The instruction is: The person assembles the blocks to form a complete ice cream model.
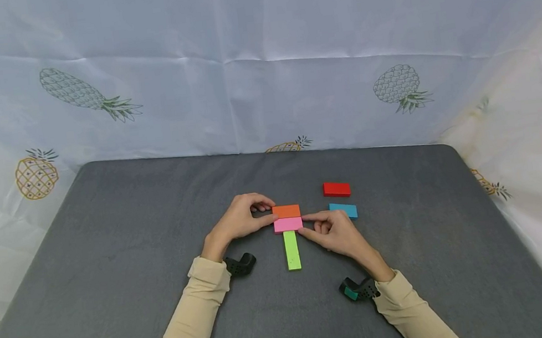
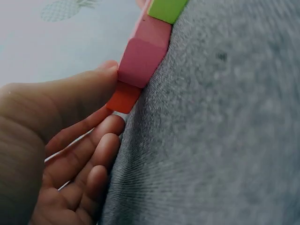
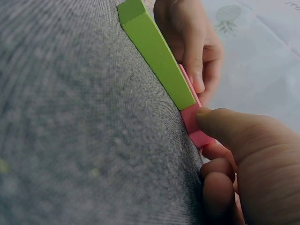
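On the grey table an orange block (image 1: 286, 212) and a pink block (image 1: 288, 224) lie long side to long side, the orange one farther away. A lime green block (image 1: 292, 250) runs toward the person from the pink block's near side, forming a T shape. My left hand (image 1: 244, 215) pinches the orange block at its left end, thumb near the seam with the pink block and index finger at the far corner. From the right, my right hand (image 1: 334, 232) pinches the pink block, its thumb (image 3: 220, 123) on the near side and its index finger at the right end.
A blue block (image 1: 344, 210) lies just beyond the right hand, partly covered by it. Farther back is a red block (image 1: 336, 189). Black wrist cameras sit on both wrists. A pale curtain (image 1: 253, 104) with pineapple prints hangs behind the table.
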The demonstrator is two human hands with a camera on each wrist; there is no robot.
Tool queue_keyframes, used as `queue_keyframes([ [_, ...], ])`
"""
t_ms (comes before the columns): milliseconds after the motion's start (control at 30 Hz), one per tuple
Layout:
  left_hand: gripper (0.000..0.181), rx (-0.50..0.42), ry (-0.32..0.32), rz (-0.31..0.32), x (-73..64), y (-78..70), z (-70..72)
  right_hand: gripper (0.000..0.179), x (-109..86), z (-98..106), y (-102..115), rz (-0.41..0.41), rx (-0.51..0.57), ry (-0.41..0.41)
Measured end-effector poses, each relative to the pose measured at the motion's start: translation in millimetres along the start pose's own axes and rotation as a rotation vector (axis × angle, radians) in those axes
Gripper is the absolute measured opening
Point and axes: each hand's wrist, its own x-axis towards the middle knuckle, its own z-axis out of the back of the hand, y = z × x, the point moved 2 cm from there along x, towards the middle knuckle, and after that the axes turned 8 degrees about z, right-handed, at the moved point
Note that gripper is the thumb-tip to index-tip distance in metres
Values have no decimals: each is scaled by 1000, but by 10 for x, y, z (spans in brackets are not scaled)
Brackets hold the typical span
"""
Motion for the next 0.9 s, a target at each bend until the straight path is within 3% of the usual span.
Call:
queue_keyframes([
  [200, 25, -54, -35, -20, 1, 74, -20, 32, 6, 24, 30, -38, 34, 36],
  [533, 23, -61, -51, -36, 14, 121, -41, 28, 0, 122, 88, -47, 81, 90],
  [700, 22, -65, -52, -39, 13, 126, -46, 18, -9, 295, 101, -7, 81, 28],
  [900, 22, -70, -54, -48, 17, 129, -43, 18, -35, 534, 71, 13, -5, -62],
])
